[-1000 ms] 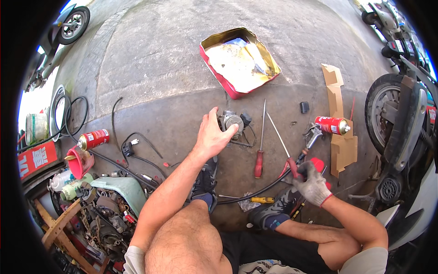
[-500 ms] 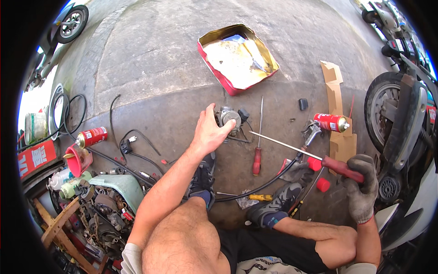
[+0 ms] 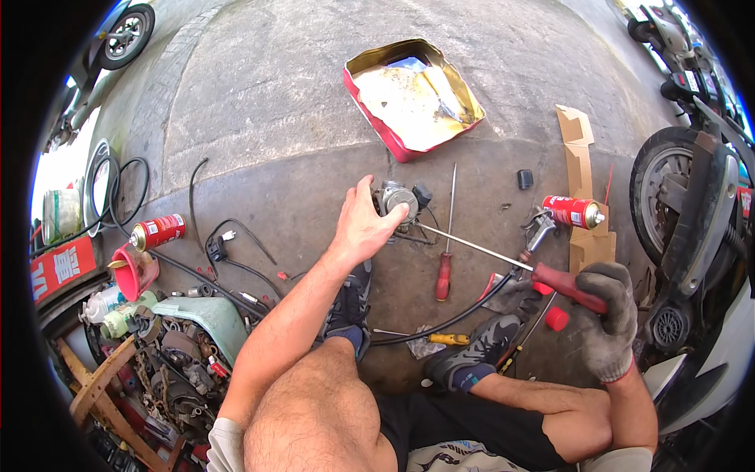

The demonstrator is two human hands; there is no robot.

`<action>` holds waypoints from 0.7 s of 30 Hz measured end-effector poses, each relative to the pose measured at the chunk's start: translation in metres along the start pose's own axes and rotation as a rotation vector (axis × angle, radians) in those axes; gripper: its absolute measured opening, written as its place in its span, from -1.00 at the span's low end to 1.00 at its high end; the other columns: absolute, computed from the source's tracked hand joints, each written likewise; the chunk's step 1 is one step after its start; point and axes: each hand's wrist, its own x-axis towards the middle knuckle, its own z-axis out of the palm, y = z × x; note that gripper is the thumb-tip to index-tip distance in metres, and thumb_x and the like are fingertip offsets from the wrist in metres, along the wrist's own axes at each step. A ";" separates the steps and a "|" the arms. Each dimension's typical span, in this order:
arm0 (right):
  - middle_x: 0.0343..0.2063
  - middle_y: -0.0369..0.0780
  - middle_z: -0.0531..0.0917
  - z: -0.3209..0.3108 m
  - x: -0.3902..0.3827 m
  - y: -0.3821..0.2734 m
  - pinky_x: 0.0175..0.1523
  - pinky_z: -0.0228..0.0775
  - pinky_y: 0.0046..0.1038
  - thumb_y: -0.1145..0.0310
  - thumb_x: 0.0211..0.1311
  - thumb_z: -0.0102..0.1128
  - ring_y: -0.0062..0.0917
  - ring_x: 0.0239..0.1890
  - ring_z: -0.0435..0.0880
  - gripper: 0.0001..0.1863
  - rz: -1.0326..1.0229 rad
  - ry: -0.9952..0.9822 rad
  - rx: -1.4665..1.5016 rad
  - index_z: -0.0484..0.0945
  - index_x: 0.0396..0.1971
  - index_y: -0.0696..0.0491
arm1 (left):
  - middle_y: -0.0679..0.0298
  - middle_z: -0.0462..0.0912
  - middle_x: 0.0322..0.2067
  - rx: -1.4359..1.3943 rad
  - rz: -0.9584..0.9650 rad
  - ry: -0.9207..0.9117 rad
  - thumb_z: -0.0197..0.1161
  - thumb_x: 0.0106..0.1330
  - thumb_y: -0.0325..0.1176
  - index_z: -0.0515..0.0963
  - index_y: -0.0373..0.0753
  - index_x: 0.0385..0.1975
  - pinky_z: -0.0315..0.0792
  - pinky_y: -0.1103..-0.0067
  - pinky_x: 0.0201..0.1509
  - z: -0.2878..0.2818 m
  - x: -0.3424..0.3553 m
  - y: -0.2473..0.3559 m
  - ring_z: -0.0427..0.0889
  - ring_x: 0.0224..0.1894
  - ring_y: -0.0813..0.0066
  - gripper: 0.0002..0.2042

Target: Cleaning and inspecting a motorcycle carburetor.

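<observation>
My bare left hand (image 3: 363, 220) is closed round a metal carburettor (image 3: 399, 203) on the floor, thumb over its round cap. My gloved right hand (image 3: 607, 322) grips a long red-handled screwdriver (image 3: 569, 289); its tip reaches the carburettor's lower right. A second red screwdriver (image 3: 443, 277) lies beside them, and a yellow-handled one (image 3: 448, 339) lies between my shoes. Right of the carburettor are a red spray can (image 3: 568, 210), a metal spray gun (image 3: 539, 231) and a small black part (image 3: 525, 179).
A red-sided tray (image 3: 367, 114) sits ahead, flattened cardboard (image 3: 578, 164) to the right. A motorbike wheel (image 3: 653, 189) stands at the right. Hoses, cables, another spray can (image 3: 158, 230), a red funnel (image 3: 130, 282) and a green bin of parts (image 3: 204, 322) crowd the left.
My right hand has lifted the screwdriver, moved rightward, then slightly left, so its shaft now lies nearly crosswise with the tip at the carburettor. My left hand has shifted little.
</observation>
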 end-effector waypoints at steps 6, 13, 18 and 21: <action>-0.06 -0.07 0.61 0.002 0.002 -0.002 0.10 0.48 -0.23 0.73 -0.15 0.38 -0.13 -0.03 0.63 -0.43 0.001 -0.007 0.016 0.58 -0.02 0.06 | -0.23 0.29 0.35 -0.010 0.008 0.023 0.33 0.19 0.15 0.12 -0.41 0.47 0.30 0.26 0.45 0.003 0.000 -0.003 0.40 0.37 -0.04 -0.02; -0.06 -0.06 0.61 0.003 0.002 -0.003 0.11 0.48 -0.23 0.73 -0.15 0.39 -0.11 -0.02 0.63 -0.43 -0.001 -0.007 0.014 0.58 -0.02 0.06 | -0.23 0.29 0.35 -0.011 0.001 0.015 0.33 0.19 0.15 0.13 -0.41 0.47 0.29 0.26 0.45 0.002 0.000 -0.002 0.39 0.37 -0.04 -0.02; -0.05 -0.06 0.61 0.003 0.003 -0.003 0.11 0.48 -0.23 0.72 -0.13 0.40 -0.11 -0.01 0.63 -0.44 -0.004 -0.015 -0.019 0.59 -0.01 0.05 | -0.23 0.28 0.36 -0.010 0.007 0.018 0.33 0.19 0.15 0.12 -0.41 0.47 0.28 0.26 0.46 0.002 0.000 -0.003 0.37 0.39 -0.05 -0.02; -0.05 -0.06 0.61 0.003 0.003 -0.003 0.11 0.49 -0.23 0.72 -0.12 0.40 -0.11 -0.01 0.63 -0.45 -0.006 -0.012 -0.010 0.59 -0.02 0.06 | -0.24 0.27 0.37 -0.015 0.007 0.014 0.33 0.20 0.15 0.12 -0.41 0.47 0.27 0.26 0.47 0.002 0.000 -0.003 0.36 0.40 -0.05 -0.02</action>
